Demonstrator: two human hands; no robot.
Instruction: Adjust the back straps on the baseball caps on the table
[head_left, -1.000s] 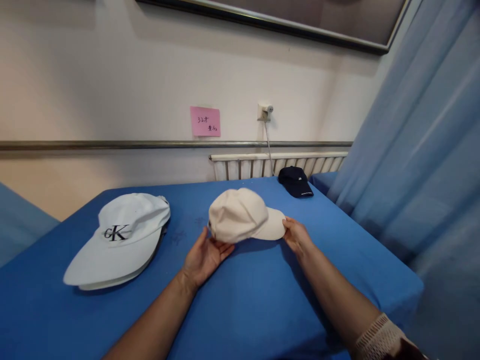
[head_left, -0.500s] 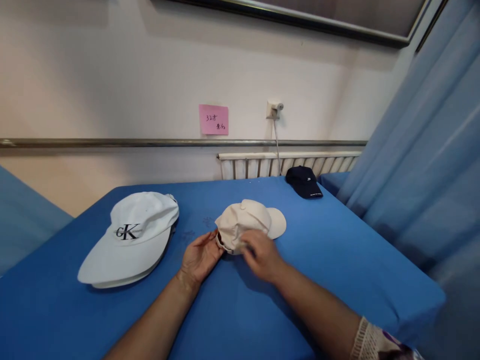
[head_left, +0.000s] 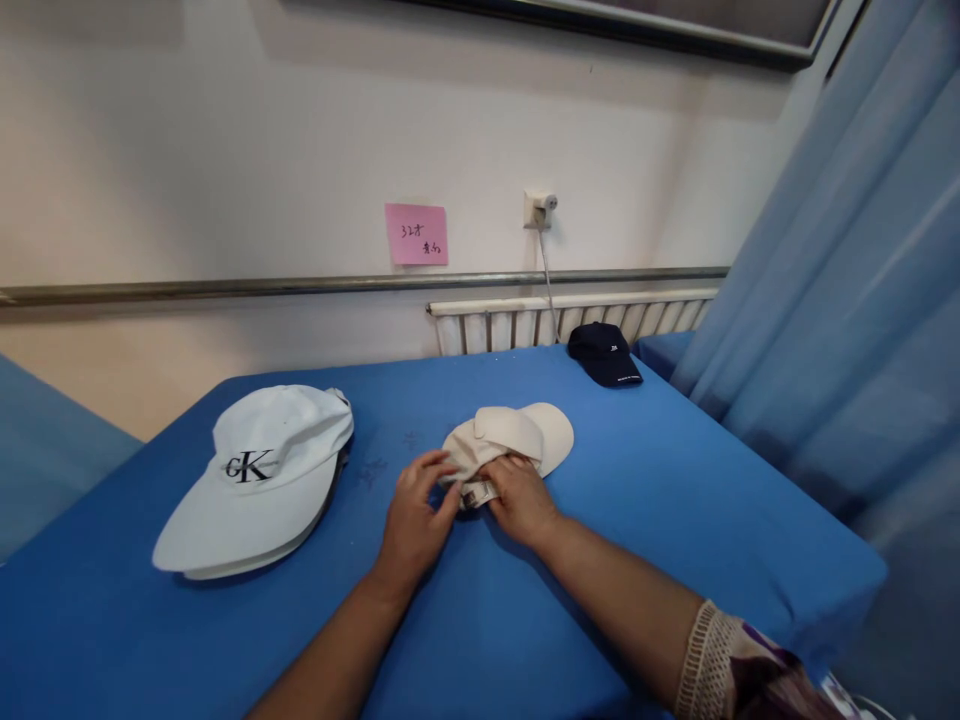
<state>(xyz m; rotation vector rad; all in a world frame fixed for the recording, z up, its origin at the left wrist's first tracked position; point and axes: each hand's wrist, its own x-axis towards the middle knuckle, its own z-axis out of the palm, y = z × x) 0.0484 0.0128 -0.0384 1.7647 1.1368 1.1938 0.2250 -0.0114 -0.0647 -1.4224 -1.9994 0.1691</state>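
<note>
A beige baseball cap [head_left: 510, 430] lies on the blue-covered table, its brim pointing right and its back strap with a buckle facing me. The crown is creased and partly sunken. At the cap's left rear edge, my left hand [head_left: 416, 515] has its thumb and fingertips bent around the fabric beside the strap, with a gap between them. My right hand [head_left: 525, 505] grips the back of the cap just right of the buckle. Its fingertips are tucked into the folds and hidden.
White caps [head_left: 262, 470], apparently stacked, with a black "CK" on the front, sit at the left. A dark navy cap [head_left: 604, 355] lies at the far right corner. Behind are a radiator [head_left: 517, 325], a metal rail [head_left: 300, 287] and a plugged-in socket [head_left: 538, 210]. A blue curtain [head_left: 810, 300] hangs at right.
My left hand has turned from palm up to palm down at the cap's rear. My right hand has moved to the back opening, and the strap now faces me more.
</note>
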